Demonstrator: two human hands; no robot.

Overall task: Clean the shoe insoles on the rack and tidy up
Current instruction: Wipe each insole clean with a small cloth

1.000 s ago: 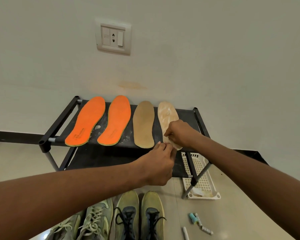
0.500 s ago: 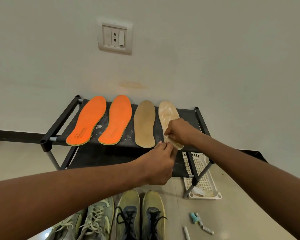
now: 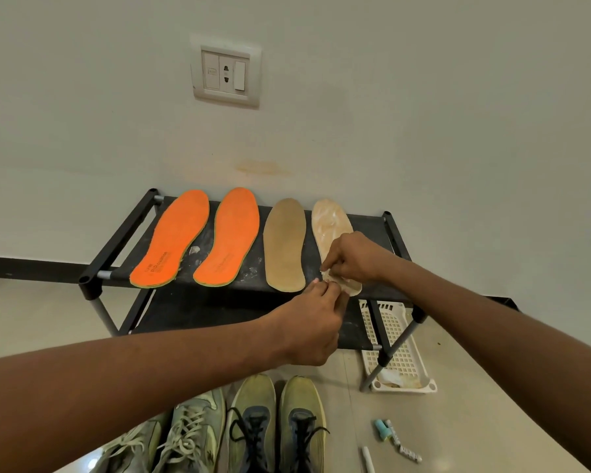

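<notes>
Head view: white perforated basket [image 3: 398, 339] on the floor beside the shoe rack [image 3: 116, 254] holds crumpled pale scraps. Right hand [image 3: 354, 256] pinches the heel of the pale insole [image 3: 330, 223], rightmost of four on the top shelf; left hand [image 3: 313, 324], fingers curled, pinches there too.

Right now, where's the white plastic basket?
The white plastic basket sits on the floor at the right end of the black rack, partly under its lower shelf, just beyond the markers.
</notes>
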